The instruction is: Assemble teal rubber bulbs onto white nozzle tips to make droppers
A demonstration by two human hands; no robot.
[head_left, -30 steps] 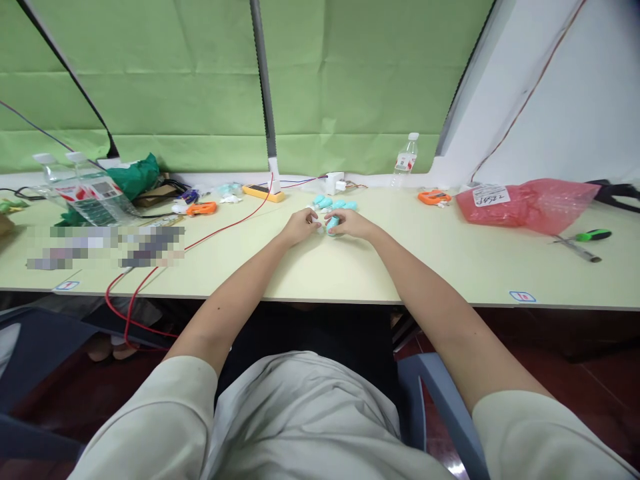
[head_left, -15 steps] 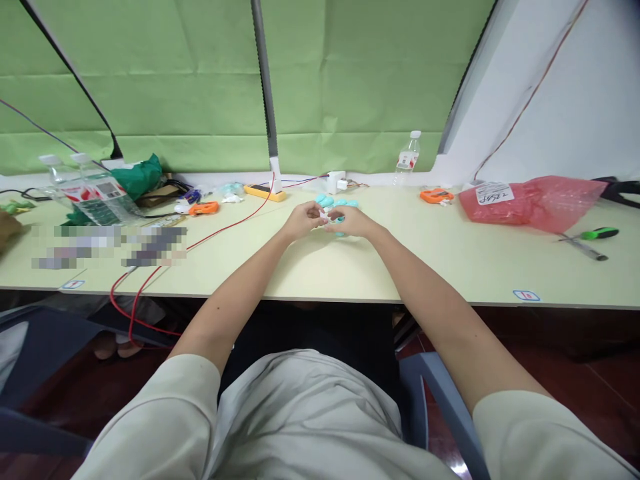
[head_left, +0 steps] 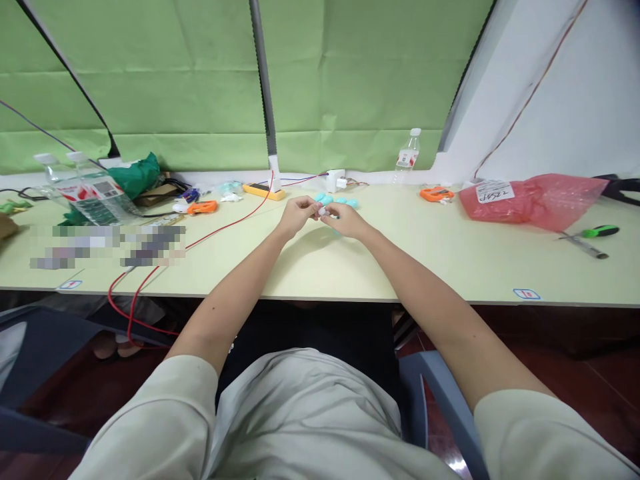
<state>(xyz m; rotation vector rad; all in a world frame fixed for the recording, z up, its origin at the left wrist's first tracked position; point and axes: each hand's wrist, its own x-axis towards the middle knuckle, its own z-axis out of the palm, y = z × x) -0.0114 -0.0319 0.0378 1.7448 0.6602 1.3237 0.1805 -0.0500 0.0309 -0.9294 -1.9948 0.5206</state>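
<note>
Above the middle of the pale table, my left hand (head_left: 299,216) and my right hand (head_left: 346,220) meet fingertip to fingertip. Both are closed in a pinch around a small whitish piece (head_left: 322,211), too small and too covered by fingers to name. Just behind the hands lie several turquoise rounded pieces (head_left: 347,202) on the tabletop. My right hand partly covers some of them.
Left stand clear water bottles (head_left: 95,190), a green bag (head_left: 137,175) and an orange-handled tool (head_left: 202,207). A yellow meter (head_left: 263,192) and white adapter (head_left: 335,180) sit behind. Right are another bottle (head_left: 407,157), an orange tool (head_left: 437,194), a red bag (head_left: 533,201) and a green-handled screwdriver (head_left: 600,231).
My hands have drawn closer together, with the fingertips now meeting around the small whitish piece. The turquoise pieces and other table items stay where they were.
</note>
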